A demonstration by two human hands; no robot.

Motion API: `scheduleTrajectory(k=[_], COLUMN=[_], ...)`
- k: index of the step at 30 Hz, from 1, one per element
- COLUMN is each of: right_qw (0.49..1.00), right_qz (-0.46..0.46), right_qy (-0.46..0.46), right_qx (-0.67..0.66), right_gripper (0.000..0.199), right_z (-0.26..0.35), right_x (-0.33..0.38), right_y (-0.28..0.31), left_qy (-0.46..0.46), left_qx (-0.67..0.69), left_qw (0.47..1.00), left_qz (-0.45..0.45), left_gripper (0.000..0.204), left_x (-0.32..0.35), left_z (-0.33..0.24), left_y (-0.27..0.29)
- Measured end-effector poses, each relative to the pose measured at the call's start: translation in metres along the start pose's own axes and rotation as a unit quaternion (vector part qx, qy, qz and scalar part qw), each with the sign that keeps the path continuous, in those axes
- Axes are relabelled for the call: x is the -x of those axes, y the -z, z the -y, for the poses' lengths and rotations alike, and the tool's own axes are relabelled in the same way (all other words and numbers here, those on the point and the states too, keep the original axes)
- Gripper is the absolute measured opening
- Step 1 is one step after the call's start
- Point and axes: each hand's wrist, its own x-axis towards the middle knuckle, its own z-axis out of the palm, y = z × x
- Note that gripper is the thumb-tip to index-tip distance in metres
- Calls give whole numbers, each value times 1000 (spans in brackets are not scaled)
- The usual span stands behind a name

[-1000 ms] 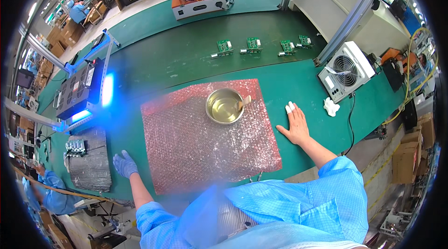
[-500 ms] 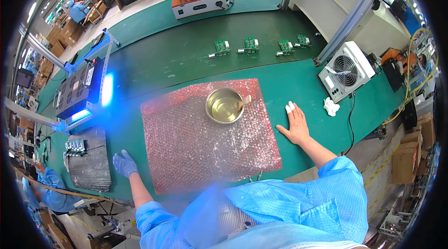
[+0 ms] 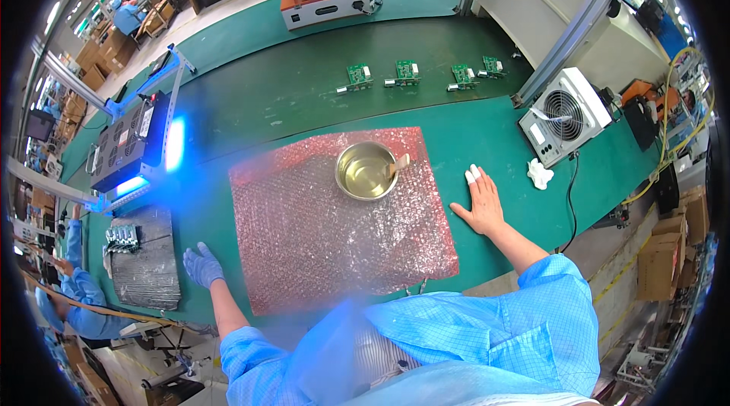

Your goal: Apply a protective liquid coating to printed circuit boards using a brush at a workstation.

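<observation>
My left hand (image 3: 203, 266), in a blue glove, lies flat on the green mat with nothing in it. It is between a dark ribbed sheet and a pink bubble-wrap sheet (image 3: 334, 246). On the far side of the bubble wrap stands a round metal bowl (image 3: 356, 178) of pale yellowish liquid, a brush-like handle (image 3: 400, 164) leaning over its right rim. To the right of the wrap, my right hand (image 3: 481, 204) rests on the mat, fingers spread, white covers on some fingertips. Neither hand touches the bowl.
Several green circuit boards (image 3: 405, 71) lie on the dark strip at the back. A white fan unit (image 3: 564, 117) stands right, with crumpled white tissue (image 3: 540, 175) beside it. Left are a glowing blue lamp unit (image 3: 131, 144) and small boards (image 3: 122, 238) on the dark sheet (image 3: 146, 273).
The green boards at the back have shifted slightly to the left. At the far left, a co-worker's arm has moved. My hands and the bowl stay where they were.
</observation>
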Motion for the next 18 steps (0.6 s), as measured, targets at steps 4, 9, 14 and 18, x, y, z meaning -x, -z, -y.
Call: scheduleTrajectory(k=[4,9,14,18], right_qw=[1000,1000,1000,1000], right_qz=[0,0,3,2], right_qy=[1,0,-3,-1], right_qx=[0,0,1,2], right_gripper=[79,79,79,79], right_z=[0,0,1,0], right_x=[-1,-1,0,0], right_y=[0,1,2,0], left_qy=[-3,-5,-6,-5], left_qx=[-2,4,1,4], left_qw=[1000,1000,1000,1000], left_qz=[0,-11,-12,-17], left_gripper=[63,62,62,62], left_x=[-2,-3,-2,-2], left_z=[1,3,2,4], left_y=[-2,-6,-5,-7])
